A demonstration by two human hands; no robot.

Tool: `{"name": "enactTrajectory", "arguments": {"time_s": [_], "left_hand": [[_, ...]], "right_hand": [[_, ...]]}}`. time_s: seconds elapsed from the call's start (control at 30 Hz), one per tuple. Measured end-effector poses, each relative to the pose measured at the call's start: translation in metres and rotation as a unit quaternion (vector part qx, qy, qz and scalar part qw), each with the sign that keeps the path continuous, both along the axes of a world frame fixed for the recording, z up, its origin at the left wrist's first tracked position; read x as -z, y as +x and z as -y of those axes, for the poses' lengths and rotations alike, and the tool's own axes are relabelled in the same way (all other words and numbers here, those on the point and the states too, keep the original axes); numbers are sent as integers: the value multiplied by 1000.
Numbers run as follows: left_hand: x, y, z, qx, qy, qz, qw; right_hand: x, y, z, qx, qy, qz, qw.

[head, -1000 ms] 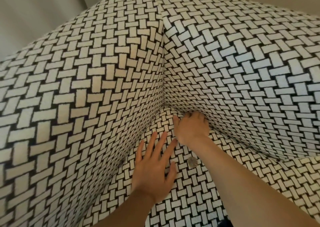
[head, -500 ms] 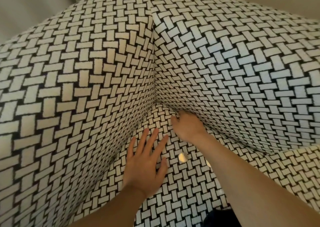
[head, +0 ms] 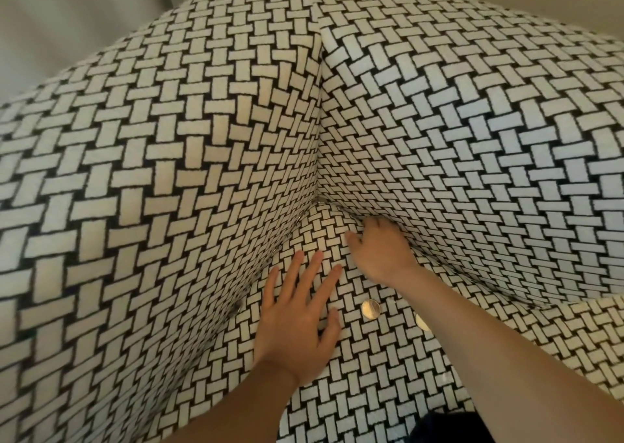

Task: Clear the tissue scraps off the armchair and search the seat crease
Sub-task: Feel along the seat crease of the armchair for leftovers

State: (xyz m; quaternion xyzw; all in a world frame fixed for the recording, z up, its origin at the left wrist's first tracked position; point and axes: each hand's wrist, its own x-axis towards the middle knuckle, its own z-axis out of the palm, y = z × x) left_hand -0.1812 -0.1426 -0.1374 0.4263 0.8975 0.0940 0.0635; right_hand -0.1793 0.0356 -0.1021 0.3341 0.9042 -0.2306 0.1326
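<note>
A second coin (head: 422, 321) now shows beside the round silver coin (head: 370, 308) on the black-and-white basket-weave fabric armchair (head: 169, 172). Left of that coin, the left hand (head: 297, 314) lies flat and spread. Beyond it, the right hand (head: 381, 246) digs into the seat crease (head: 337, 210) (grip hidden); the search is paying off.

Tight seat crease (head: 456, 273); coins (head: 370, 309) on cushion (head: 371, 378)

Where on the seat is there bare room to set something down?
Free: the seat cushion nearest the camera, between both forearms; also the corner patch beyond the left hand. Crowded: around the right hand, fingers in the crease, with two coins beside its forearm.
</note>
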Motion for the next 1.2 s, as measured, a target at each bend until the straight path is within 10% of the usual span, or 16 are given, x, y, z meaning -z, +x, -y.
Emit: {"name": "enactTrajectory", "arguments": {"time_s": [0.57,1.2], "left_hand": [[-1,0,2,-26,40,13,999],[-9,1,65,35,37,29,998]], "right_hand": [[-41,65,56,-229,48,2,972],[-12,-9,29,-125,-55,-87,987]]}}
